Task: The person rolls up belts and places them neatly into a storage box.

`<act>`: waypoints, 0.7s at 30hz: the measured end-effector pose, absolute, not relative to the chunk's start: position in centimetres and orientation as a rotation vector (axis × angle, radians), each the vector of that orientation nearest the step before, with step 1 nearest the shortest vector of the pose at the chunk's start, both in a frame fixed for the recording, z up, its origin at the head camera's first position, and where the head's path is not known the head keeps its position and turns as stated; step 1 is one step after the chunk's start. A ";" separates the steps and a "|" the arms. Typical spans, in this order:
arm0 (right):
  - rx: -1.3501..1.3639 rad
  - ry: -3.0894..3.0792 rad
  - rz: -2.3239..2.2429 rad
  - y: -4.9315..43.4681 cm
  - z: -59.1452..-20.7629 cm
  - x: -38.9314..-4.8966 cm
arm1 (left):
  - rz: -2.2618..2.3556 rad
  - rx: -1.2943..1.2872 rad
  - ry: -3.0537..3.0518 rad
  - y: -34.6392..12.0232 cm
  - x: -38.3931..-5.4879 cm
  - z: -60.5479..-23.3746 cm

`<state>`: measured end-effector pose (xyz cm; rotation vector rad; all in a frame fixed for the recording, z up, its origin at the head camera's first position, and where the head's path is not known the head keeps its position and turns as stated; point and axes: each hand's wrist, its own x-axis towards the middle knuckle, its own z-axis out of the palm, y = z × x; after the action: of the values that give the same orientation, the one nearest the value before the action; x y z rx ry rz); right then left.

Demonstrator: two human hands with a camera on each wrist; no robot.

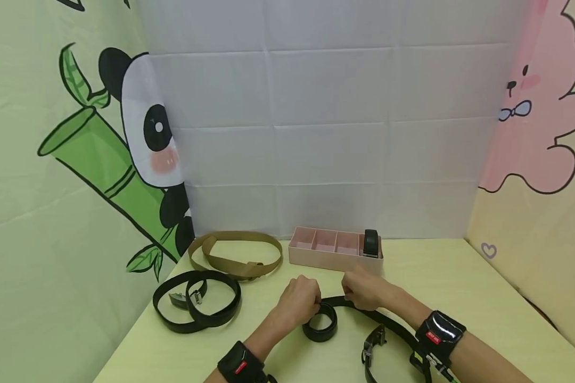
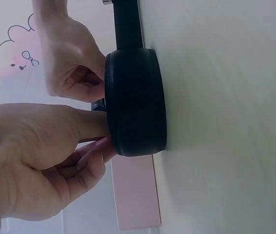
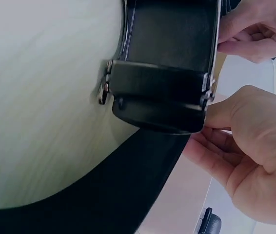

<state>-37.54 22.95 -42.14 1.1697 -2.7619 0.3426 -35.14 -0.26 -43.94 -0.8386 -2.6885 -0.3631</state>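
In the head view I have the left hand (image 1: 298, 299) and right hand (image 1: 366, 289) pinching one black belt (image 1: 394, 325) on the table (image 1: 465, 298), left at its tight coil (image 1: 319, 335). Left wrist shows me fingers (image 2: 85, 173) closed on the coil's edge, hidden from above. Right wrist gives me the glossy buckle (image 3: 160, 87) close up.

- Right wrist's black band (image 1: 448, 323): a red label (image 1: 433, 336) with pale lettering, too small to read.
- Left wrist's black band (image 1: 237, 355): another red label (image 1: 240, 367), its marking likewise illegible.
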 end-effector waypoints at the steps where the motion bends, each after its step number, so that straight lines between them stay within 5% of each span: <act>1: 1.163 -2.765 0.344 23.0 -42.2 -37.4 | -0.365 -0.836 -2.689 -0.2 -35.1 -43.9; 21: 1.124 -2.747 0.411 23.7 -43.3 -36.8 | -0.418 -0.877 -2.748 -0.8 -35.4 -44.1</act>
<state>-36.81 23.68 -43.26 1.1241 -2.7466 0.4113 -35.43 -0.76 -44.06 -0.8771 -2.7478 -0.4182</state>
